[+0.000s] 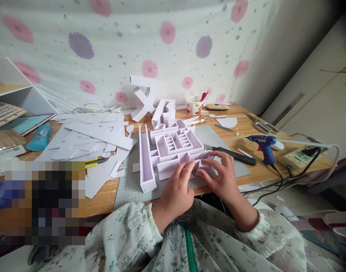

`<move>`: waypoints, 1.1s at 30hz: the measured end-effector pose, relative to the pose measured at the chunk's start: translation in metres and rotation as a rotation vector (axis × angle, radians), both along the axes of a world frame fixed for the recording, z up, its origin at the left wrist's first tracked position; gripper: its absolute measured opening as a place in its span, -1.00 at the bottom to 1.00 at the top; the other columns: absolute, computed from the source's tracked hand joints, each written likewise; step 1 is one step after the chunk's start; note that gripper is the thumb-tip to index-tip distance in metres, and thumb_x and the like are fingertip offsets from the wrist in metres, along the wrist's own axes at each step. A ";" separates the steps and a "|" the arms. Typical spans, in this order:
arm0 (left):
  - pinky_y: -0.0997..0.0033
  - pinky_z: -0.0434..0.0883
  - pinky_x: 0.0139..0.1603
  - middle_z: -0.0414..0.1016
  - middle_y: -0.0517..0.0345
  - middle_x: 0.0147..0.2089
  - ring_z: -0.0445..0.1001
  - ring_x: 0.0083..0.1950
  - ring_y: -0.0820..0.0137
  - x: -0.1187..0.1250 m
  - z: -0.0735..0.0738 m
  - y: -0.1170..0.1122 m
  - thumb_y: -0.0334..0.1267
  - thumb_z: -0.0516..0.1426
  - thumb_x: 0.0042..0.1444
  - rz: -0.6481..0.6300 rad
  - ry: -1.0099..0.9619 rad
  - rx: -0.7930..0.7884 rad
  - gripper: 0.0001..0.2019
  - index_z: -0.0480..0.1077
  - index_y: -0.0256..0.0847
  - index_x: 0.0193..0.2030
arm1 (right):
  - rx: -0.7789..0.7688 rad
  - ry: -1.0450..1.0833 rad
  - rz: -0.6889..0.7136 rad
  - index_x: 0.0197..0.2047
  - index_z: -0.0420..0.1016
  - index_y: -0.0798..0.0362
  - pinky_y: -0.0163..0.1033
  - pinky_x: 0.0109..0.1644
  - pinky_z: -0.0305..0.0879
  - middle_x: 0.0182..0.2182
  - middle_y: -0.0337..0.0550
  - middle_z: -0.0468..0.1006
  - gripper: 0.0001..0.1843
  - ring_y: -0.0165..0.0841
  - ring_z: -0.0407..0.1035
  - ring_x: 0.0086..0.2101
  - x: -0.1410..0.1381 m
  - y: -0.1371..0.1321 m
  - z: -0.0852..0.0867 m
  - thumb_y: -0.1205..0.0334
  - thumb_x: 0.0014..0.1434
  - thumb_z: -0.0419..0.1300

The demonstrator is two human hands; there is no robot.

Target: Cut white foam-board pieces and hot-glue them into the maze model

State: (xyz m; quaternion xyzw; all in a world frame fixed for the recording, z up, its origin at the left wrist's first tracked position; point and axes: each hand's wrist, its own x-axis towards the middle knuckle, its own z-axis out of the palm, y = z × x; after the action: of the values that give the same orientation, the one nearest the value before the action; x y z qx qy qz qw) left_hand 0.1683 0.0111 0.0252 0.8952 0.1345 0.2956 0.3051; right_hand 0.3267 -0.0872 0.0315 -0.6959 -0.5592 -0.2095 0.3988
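Note:
A white foam-board structure (175,145) with many thin upright walls lies on the grey cutting mat (127,189). My left hand (178,189) has its fingers bent and pressed together against the near edge of the structure. At the near right corner, my right hand (222,173) grips a wall of it between thumb and fingers. What lies under the fingertips is partly hidden. A long open foam-board channel (146,166) stands along the structure's left side. Just beyond my right hand rests a black-handled cutter (243,155).
Foam-board scraps (87,132) are heaped on the left, near a blue bottle (40,136). Standing foam-board shapes (144,96) and a paper tub (194,107) are at the back. A blue glue gun (265,147), scissors (262,124) and a power strip (299,158) lie right.

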 end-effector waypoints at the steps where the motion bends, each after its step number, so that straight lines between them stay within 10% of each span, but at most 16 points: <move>1: 0.05 0.26 0.38 0.23 -0.09 0.30 0.24 0.34 0.17 0.000 -0.001 0.000 -0.66 -0.04 -0.08 -0.005 -0.002 0.000 -0.19 0.05 -0.19 0.38 | 0.002 -0.003 -0.002 -0.14 0.57 0.05 0.08 0.03 0.23 -0.04 0.03 0.39 -0.78 -0.08 0.29 -0.04 0.000 0.000 0.000 0.13 0.18 0.30; 17: 0.05 0.29 0.36 0.23 -0.12 0.29 0.27 0.32 0.16 0.001 -0.001 0.000 -0.65 -0.05 -0.08 -0.015 -0.013 0.006 -0.19 0.05 -0.19 0.38 | 0.032 -0.029 -0.023 -0.16 0.57 0.05 0.07 0.02 0.23 -0.05 0.03 0.41 -0.79 -0.08 0.30 -0.06 -0.001 0.003 0.000 0.14 0.17 0.31; 25: 0.16 0.38 0.16 0.37 -0.03 0.04 0.39 0.12 0.24 -0.008 0.000 -0.002 -0.65 -0.03 -0.02 0.038 -0.282 0.025 -0.47 0.30 -0.17 0.08 | 0.343 0.110 0.012 -0.12 0.48 -0.02 -0.13 -0.16 0.32 -0.26 -0.14 0.44 -0.83 -0.27 0.38 -0.25 -0.016 -0.014 0.006 0.40 0.24 0.20; 29: 0.43 0.33 -0.22 0.33 0.21 -0.33 0.37 -0.26 0.42 -0.021 0.005 -0.014 -0.65 -0.05 -0.05 -0.038 -0.454 -0.251 -0.72 0.22 -0.16 -0.36 | 0.237 0.144 0.315 -0.05 0.44 0.04 -0.20 -0.21 0.34 -0.27 -0.12 0.46 -0.75 -0.30 0.39 -0.26 -0.050 -0.026 0.020 0.49 0.25 0.12; 33: 0.48 0.18 -0.36 0.19 0.31 -0.43 0.16 -0.39 0.50 -0.040 0.026 -0.030 -0.53 0.07 -0.04 -0.193 -0.178 -0.789 -0.82 0.17 -0.18 -0.40 | 0.030 0.031 0.667 -0.07 0.47 0.13 -0.14 -0.10 0.37 -0.24 -0.04 0.48 -0.83 -0.27 0.37 -0.20 -0.081 -0.034 0.037 0.38 0.33 0.07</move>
State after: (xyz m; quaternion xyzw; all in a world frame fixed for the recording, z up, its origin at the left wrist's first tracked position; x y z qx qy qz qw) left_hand 0.1279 -0.0184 0.0510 0.6891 0.1260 0.2677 0.6615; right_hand 0.2453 -0.1208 0.0688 -0.4717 -0.7468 -0.0653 0.4642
